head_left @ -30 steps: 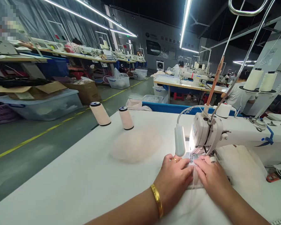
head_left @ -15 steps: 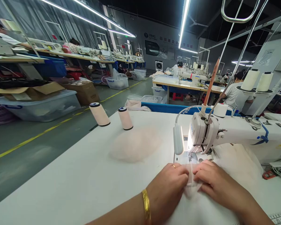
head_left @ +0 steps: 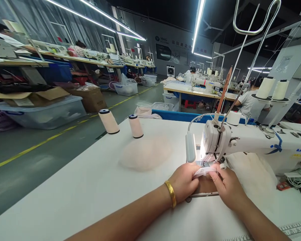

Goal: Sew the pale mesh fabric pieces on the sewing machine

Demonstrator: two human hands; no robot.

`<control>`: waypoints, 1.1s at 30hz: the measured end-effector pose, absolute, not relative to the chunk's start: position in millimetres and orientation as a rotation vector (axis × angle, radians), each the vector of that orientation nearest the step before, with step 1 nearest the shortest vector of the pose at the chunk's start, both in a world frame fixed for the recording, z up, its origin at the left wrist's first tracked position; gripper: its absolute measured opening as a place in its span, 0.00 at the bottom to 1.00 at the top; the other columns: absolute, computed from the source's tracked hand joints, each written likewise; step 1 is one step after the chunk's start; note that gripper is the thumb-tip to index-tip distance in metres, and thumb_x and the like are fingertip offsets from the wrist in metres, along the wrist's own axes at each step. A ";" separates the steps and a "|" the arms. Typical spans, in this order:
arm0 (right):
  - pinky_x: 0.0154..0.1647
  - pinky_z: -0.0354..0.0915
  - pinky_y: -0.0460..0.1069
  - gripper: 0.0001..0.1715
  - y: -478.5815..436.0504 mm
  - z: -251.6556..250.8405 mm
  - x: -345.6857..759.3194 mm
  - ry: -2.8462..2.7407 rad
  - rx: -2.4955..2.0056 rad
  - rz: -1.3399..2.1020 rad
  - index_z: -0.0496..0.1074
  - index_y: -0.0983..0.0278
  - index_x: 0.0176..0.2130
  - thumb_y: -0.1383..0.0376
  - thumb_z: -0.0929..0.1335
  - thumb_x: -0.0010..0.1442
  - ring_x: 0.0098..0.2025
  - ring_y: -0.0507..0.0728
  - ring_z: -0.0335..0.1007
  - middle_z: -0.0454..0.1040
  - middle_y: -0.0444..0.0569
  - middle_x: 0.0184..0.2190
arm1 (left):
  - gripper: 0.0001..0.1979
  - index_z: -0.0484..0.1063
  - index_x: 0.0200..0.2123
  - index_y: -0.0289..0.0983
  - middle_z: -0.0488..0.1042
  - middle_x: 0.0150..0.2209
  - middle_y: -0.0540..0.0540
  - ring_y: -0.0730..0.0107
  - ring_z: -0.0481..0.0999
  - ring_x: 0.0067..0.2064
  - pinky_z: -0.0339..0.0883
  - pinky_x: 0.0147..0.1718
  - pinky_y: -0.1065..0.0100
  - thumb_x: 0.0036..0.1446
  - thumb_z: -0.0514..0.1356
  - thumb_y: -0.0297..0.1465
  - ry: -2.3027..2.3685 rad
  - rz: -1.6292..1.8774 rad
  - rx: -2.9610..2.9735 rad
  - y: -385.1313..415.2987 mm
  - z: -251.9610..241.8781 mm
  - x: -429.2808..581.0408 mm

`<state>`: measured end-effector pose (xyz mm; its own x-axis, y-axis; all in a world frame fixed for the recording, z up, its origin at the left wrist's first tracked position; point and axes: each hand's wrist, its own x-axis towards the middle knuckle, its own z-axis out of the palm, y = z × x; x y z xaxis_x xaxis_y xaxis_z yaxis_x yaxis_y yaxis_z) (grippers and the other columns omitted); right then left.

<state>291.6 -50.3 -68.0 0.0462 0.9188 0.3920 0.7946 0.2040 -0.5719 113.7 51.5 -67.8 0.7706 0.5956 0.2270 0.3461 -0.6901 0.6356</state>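
A strip of thin, pale sheer fabric (head_left: pixel 205 171) is stretched between my hands, just in front of the needle area of a white sewing machine (head_left: pixel 243 142). My left hand (head_left: pixel 184 182) pinches its left end, with a gold bracelet on the wrist. The other end is gripped between the thumb and fingers of my right hand (head_left: pixel 227 187). Below the fabric, a brown plate area (head_left: pixel 204 186) of the machine bed shows. The lit lamp (head_left: pixel 190 147) hangs beside the needle, which is partly hidden.
Sheer fabric (head_left: pixel 146 152) lies left on the white table (head_left: pixel 90 190), and more sheer fabric (head_left: pixel 253 174) lies right of my right hand. Two thread cones, a left one (head_left: pixel 109 122) and a right one (head_left: pixel 135 126), stand at the far edge. A printed ruler (head_left: pixel 291 227) is at front right.
Both hands have moved forward, nearer the needle, and the fabric has shifted from lying lengthwise between them to a raised crosswise strip. The brown plate area has come into view.
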 end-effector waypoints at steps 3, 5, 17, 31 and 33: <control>0.34 0.63 0.51 0.17 -50.0 -67.7 292.0 -1.775 -1.606 0.230 0.70 0.59 0.38 0.60 0.58 0.75 0.29 0.59 0.68 0.69 0.43 0.24 | 0.09 0.63 0.21 0.38 0.66 0.26 0.52 0.70 0.68 0.29 0.59 0.29 0.70 0.50 0.57 0.22 0.697 0.571 2.357 52.9 -66.8 113.0; 0.34 0.63 0.51 0.16 -50.6 -68.3 292.3 -1.794 -1.598 0.237 0.70 0.59 0.38 0.60 0.58 0.74 0.30 0.59 0.68 0.70 0.44 0.25 | 0.09 0.66 0.21 0.37 0.67 0.26 0.52 0.71 0.69 0.30 0.59 0.29 0.71 0.51 0.60 0.24 0.691 0.588 2.345 52.0 -65.4 112.8; 0.43 0.63 0.53 0.10 -65.6 -54.5 296.5 -2.273 -1.472 0.278 0.67 0.60 0.37 0.69 0.61 0.72 0.38 0.59 0.68 0.74 0.46 0.36 | 0.15 0.70 0.21 0.37 0.77 0.32 0.49 0.68 0.71 0.35 0.60 0.36 0.64 0.60 0.66 0.27 0.390 0.888 2.680 34.7 -81.7 96.0; 0.42 0.62 0.53 0.10 -68.5 -53.2 297.2 -2.282 -1.592 0.261 0.64 0.60 0.35 0.71 0.67 0.69 0.39 0.59 0.67 0.73 0.45 0.35 | 0.12 0.70 0.25 0.37 0.81 0.34 0.51 0.67 0.74 0.35 0.62 0.41 0.60 0.60 0.61 0.21 0.379 0.888 2.774 28.5 -81.4 93.4; 0.42 0.62 0.53 0.11 -66.5 -55.5 297.0 -2.281 -1.589 0.229 0.63 0.60 0.34 0.71 0.66 0.69 0.39 0.59 0.67 0.73 0.45 0.35 | 0.11 0.72 0.26 0.38 0.81 0.34 0.50 0.66 0.75 0.35 0.63 0.41 0.59 0.62 0.61 0.22 0.397 0.871 2.794 31.3 -82.2 94.8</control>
